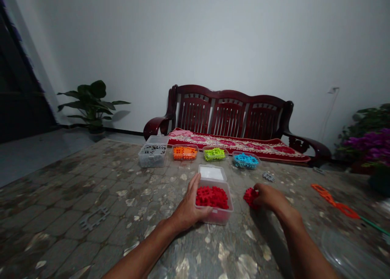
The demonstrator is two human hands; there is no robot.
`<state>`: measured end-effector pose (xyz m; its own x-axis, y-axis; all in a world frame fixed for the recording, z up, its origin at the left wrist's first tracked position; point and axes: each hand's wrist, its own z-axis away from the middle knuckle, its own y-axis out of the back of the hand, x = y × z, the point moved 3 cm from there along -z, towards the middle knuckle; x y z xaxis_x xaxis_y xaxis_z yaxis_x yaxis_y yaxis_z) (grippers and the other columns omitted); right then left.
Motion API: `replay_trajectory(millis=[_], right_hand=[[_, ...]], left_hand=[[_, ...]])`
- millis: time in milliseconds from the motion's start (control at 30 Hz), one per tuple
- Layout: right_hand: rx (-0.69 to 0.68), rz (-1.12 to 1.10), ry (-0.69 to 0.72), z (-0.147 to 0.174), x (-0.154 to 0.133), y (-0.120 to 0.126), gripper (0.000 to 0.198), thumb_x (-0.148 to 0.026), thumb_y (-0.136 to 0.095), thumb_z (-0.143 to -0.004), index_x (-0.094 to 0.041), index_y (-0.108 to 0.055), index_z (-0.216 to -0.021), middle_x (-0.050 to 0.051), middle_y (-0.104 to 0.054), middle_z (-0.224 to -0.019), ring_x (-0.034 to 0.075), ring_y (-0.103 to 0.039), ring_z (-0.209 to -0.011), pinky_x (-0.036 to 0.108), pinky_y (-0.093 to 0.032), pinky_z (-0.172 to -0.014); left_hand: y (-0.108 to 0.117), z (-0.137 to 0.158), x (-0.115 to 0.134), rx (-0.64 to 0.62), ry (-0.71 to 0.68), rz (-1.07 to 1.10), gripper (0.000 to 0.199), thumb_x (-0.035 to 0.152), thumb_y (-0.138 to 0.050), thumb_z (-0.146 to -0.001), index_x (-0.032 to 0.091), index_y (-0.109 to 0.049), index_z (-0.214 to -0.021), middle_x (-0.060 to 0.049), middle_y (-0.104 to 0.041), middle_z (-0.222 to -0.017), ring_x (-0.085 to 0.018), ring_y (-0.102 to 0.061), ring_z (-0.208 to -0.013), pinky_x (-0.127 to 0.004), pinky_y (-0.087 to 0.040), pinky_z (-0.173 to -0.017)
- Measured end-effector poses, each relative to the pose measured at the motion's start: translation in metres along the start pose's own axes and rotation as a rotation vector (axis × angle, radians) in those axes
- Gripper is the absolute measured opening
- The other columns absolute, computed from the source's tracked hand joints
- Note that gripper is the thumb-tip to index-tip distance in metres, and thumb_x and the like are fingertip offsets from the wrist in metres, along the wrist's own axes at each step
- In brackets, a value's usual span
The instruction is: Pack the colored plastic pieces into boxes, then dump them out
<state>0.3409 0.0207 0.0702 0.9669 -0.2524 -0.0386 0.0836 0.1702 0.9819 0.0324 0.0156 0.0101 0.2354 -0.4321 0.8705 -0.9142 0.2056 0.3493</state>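
My left hand [195,206] grips the left side of a clear plastic box [217,218], its thumb along the front rim and its fingers at the back corner. Red interlocking plastic pieces [212,197] fill this box, and its lid [212,173] is flipped back behind it. To the right of the box, my right hand [269,197] pinches a small cluster of red plastic pieces [251,197] just over the table. My fingertips partly cover that cluster.
Behind stand clear boxes of grey pieces [152,159], orange pieces [185,153], green pieces [215,154] and blue pieces [245,160]. Loose grey pieces [95,219] lie at left. An orange item [335,202] lies at right, near a clear lid [350,250]. A wooden bench [228,112] stands beyond.
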Motion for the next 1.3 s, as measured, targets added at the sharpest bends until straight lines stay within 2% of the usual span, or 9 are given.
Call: replay_trajectory(millis=[100,200,333,533,733,900,967,1100,1300], right_hand=[[0.114,-0.077,0.067,0.008,-0.003,0.012,0.036,-0.029,-0.065,-0.077,-0.021,-0.071,-0.111,0.013,-0.075,-0.112,0.032,-0.069,-0.103,0.035,-0.049,-0.078],[0.210,-0.278,0.253,0.022,-0.018,0.025,0.045,-0.028,-0.064,-0.079,-0.022,-0.067,-0.123,0.010,-0.074,-0.119,0.029,-0.069,-0.105,0.037,-0.051,-0.087],[0.247,-0.451,0.523,0.047,-0.050,0.036,0.048,-0.028,-0.064,-0.080,-0.023,-0.066,-0.127,0.009,-0.072,-0.123,0.027,-0.068,-0.108,0.040,-0.052,-0.093],[0.188,-0.434,0.666,0.069,-0.075,0.035,0.044,-0.030,-0.069,-0.081,-0.023,-0.069,-0.125,0.009,-0.071,-0.128,0.027,-0.065,-0.117,0.041,-0.048,-0.103],[0.210,-0.373,0.537,0.050,-0.056,0.034,0.037,-0.030,-0.063,-0.085,-0.022,-0.071,-0.120,0.010,-0.074,-0.120,0.027,-0.069,-0.108,0.040,-0.051,-0.097],[0.122,-0.114,0.199,0.022,-0.026,0.015,0.050,-0.026,-0.067,-0.078,-0.018,-0.067,-0.127,0.016,-0.070,-0.127,0.032,-0.066,-0.116,0.041,-0.050,-0.095],[0.059,-0.031,0.117,0.016,-0.019,0.006,0.054,-0.025,-0.069,-0.073,-0.017,-0.066,-0.127,0.018,-0.069,-0.127,0.035,-0.065,-0.117,0.041,-0.050,-0.092],[0.005,0.014,0.075,0.010,-0.013,-0.005,0.054,-0.022,-0.073,-0.064,-0.018,-0.067,-0.118,0.017,-0.072,-0.119,0.036,-0.067,-0.109,0.039,-0.050,-0.082],[0.040,0.043,0.079,0.004,-0.009,-0.015,0.041,-0.021,-0.065,-0.073,-0.017,-0.066,-0.114,0.019,-0.073,-0.112,0.034,-0.070,-0.102,0.037,-0.049,-0.077]], left_hand=[[0.000,0.000,0.000,0.000,0.001,0.009,0.107,0.031,-0.073,-0.070,0.017,-0.016,-0.160,-0.016,-0.014,-0.168,-0.036,-0.014,-0.155,-0.052,-0.015,-0.127],[-0.001,0.000,0.000,-0.003,-0.004,0.007,0.108,0.030,-0.073,-0.069,0.017,-0.016,-0.160,-0.016,-0.015,-0.167,-0.036,-0.014,-0.155,-0.051,-0.015,-0.127],[-0.001,0.000,0.000,0.012,-0.022,0.008,0.106,0.030,-0.073,-0.071,0.017,-0.015,-0.160,-0.016,-0.015,-0.167,-0.035,-0.016,-0.155,-0.051,-0.017,-0.127],[-0.001,0.001,-0.003,0.011,-0.019,0.012,0.108,0.033,-0.073,-0.071,0.017,-0.014,-0.160,-0.017,-0.014,-0.167,-0.037,-0.017,-0.154,-0.053,-0.020,-0.126],[0.000,0.001,0.002,0.006,-0.010,0.003,0.107,0.028,-0.072,-0.070,0.019,-0.015,-0.160,-0.015,-0.014,-0.168,-0.035,-0.015,-0.155,-0.052,-0.017,-0.127],[0.000,0.000,0.002,0.002,-0.012,-0.001,0.108,0.028,-0.073,-0.069,0.020,-0.016,-0.160,-0.014,-0.016,-0.167,-0.036,-0.015,-0.155,-0.052,-0.015,-0.127],[0.000,0.000,0.001,-0.003,-0.012,0.000,0.108,0.029,-0.073,-0.069,0.020,-0.016,-0.160,-0.014,-0.015,-0.167,-0.037,-0.015,-0.155,-0.052,-0.015,-0.127],[0.001,-0.001,-0.001,-0.001,-0.005,-0.010,0.108,0.028,-0.073,-0.069,0.021,-0.016,-0.160,-0.014,-0.014,-0.168,-0.036,-0.014,-0.155,-0.053,-0.014,-0.127],[0.001,0.000,0.001,-0.009,-0.009,-0.010,0.107,0.031,-0.073,-0.071,0.017,-0.016,-0.160,-0.016,-0.013,-0.167,-0.035,-0.014,-0.156,-0.052,-0.014,-0.128]])
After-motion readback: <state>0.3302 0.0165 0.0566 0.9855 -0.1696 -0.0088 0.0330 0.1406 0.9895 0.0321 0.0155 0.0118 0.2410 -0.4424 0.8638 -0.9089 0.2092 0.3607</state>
